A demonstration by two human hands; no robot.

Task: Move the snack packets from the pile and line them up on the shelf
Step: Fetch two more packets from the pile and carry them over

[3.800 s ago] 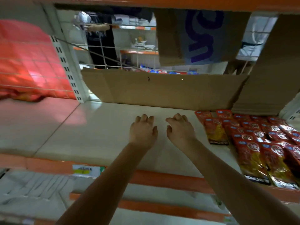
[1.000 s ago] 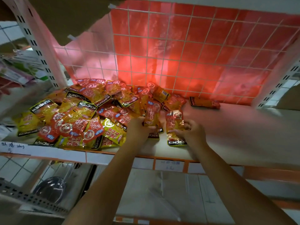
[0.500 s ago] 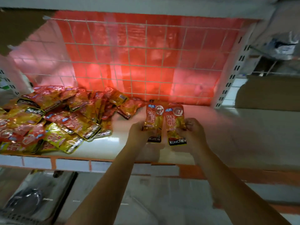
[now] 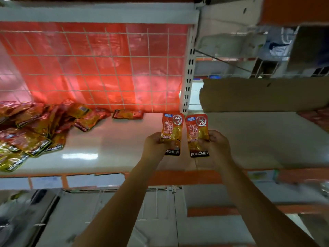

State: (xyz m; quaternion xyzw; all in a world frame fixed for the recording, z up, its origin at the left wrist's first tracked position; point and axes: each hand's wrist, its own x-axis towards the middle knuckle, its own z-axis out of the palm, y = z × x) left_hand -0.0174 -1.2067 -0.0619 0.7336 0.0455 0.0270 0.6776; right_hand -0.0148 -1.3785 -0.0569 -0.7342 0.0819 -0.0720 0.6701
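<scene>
**Two packets up, one in each hand**

Left hand [image 4: 156,146] grips a packet [image 4: 172,129] by its lower half, right hand [image 4: 216,145] grips a second packet [image 4: 196,130] the same way. Both are upright, side by side, nearly touching, held over the shelf [image 4: 115,150] just in front of the white post [image 4: 188,72]. The pile [image 4: 33,131] sits on the shelf well left of the post, against the wire grid [image 4: 92,68]. One stray packet [image 4: 127,114] lies flat between pile and post. Cardboard [image 4: 263,95] stands right of the post.
</scene>
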